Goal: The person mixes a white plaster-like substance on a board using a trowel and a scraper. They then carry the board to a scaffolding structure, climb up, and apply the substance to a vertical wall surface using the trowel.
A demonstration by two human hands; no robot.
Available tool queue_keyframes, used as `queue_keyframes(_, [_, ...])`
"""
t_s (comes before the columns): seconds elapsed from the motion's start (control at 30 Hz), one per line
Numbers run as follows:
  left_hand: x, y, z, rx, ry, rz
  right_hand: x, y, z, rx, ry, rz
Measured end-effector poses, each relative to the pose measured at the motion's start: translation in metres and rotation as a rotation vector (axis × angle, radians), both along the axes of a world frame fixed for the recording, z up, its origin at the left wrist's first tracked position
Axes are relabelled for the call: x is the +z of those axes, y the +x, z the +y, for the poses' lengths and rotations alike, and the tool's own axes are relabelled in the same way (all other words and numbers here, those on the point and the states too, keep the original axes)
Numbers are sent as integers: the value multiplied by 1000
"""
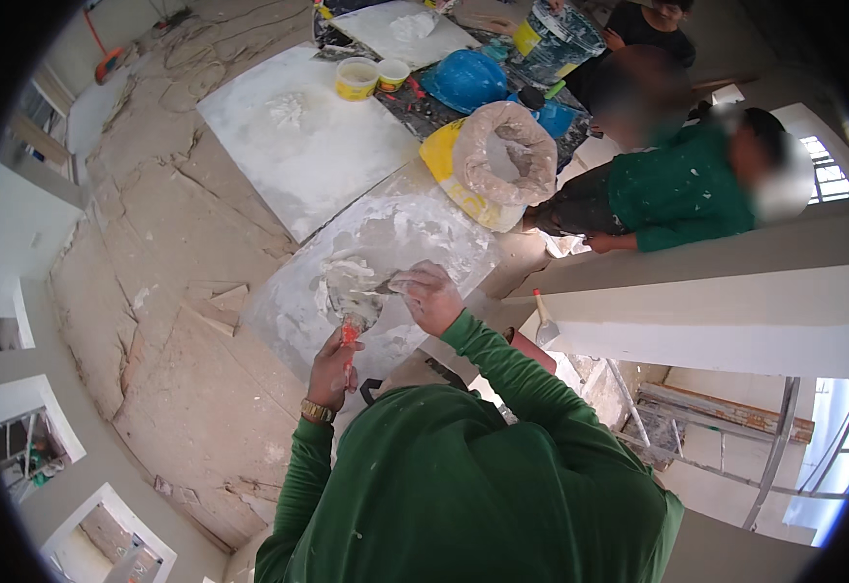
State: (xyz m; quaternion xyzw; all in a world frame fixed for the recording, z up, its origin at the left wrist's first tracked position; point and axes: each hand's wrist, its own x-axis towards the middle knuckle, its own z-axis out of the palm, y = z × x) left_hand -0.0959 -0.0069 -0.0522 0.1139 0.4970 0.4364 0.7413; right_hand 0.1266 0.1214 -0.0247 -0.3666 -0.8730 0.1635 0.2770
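Note:
My left hand (327,371) is closed around the red handle of a trowel (349,330), whose blade is smeared with wet white plaster. Beside that blade, my right hand (426,294) grips a thin greyish tool (384,288); its kind is hard to tell, as the fingers cover most of it. Its tip meets or nearly meets the plaster (347,272) heaped at the trowel. Both hands are over a plaster-streaked white board (284,301) in front of me.
Beyond lies another white board (240,107) with small tubs (356,80). An open sack (454,180), blue hard hat (465,82) and paint bucket (553,44) stand at the far right. A co-worker in green (672,185) is close on the right; another person (628,24) sits behind.

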Motion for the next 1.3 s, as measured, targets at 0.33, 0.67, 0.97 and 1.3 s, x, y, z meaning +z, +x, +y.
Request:
queue_keyframes(0.33, [39, -14, -5, -273, 65, 246, -26, -2, 28, 602, 326, -418])
queue_keyframes(0.67, [17, -23, 11, -255, 96, 218, 10, -28, 26, 889, 400, -407])
queue_keyframes(0.97, [-13, -27, -7, -7, 98, -170, 12, 4, 1, 80, -52, 123])
queue_keyframes(1.3, [11, -21, -14, 31, -2, -314, -34, -20, -30, 55, -135, 172])
